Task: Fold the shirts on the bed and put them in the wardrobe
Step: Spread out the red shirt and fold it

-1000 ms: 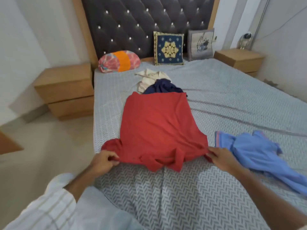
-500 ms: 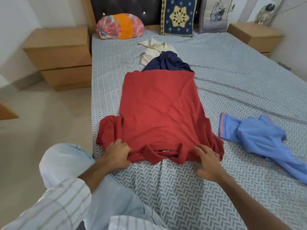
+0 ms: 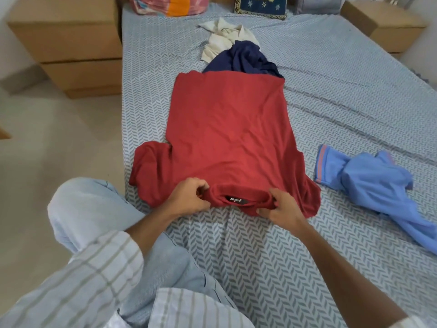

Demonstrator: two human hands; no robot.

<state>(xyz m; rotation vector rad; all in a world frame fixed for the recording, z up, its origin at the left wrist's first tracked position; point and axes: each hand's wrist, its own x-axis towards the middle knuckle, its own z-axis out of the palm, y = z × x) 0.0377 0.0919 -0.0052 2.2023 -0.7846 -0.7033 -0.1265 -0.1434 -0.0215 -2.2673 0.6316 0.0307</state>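
A red shirt (image 3: pixel 227 136) lies flat on the bed (image 3: pixel 260 256) with its collar toward me and a black label showing. My left hand (image 3: pixel 186 197) pinches the collar's left end. My right hand (image 3: pixel 281 207) grips the collar's right end. Its left sleeve spreads toward the bed's left edge. A crumpled light blue shirt (image 3: pixel 376 185) lies to the right. Beyond the red shirt, a navy shirt (image 3: pixel 246 60) and a cream shirt (image 3: pixel 222 39) sit bunched together. No wardrobe is in view.
Wooden bedside drawers (image 3: pixel 68 48) stand left of the bed, another nightstand (image 3: pixel 387 27) at the far right. Cushions (image 3: pixel 260 5) and a pink-orange bolster (image 3: pixel 170 5) line the head end. My knee in light trousers (image 3: pixel 94 209) rests at the bed's left edge.
Both hands moved inward from the shirt's shoulders to the two ends of the collar. The head camera tilted down and closer to the bed.
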